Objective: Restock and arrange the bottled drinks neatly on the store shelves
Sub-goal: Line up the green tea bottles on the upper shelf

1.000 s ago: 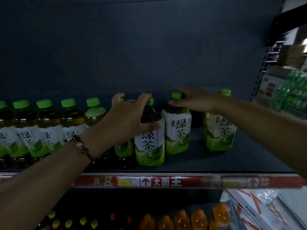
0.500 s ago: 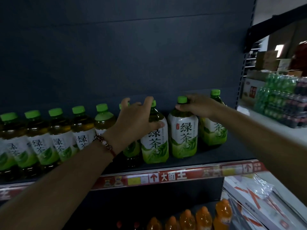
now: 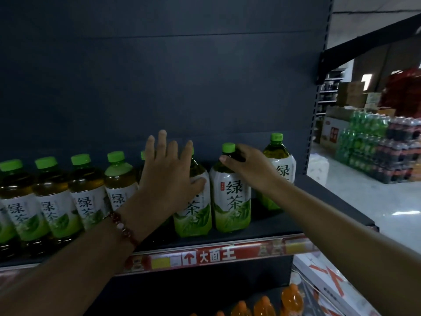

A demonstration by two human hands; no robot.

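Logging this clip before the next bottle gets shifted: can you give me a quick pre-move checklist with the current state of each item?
1. Right hand holds the neck of the front green tea bottle: ok, fingers wrapped just below the cap.
2. Left hand grips its neighbouring bottle: not ok, fingers spread open, palm against it.
3. Both front bottles upright, labels forward: ok.
4. Far right bottle in line with the front pair: not ok, it stands further back.
5. Free shelf space to the right: ok.
6. Rear row behind the hands filled: cannot tell, hidden.
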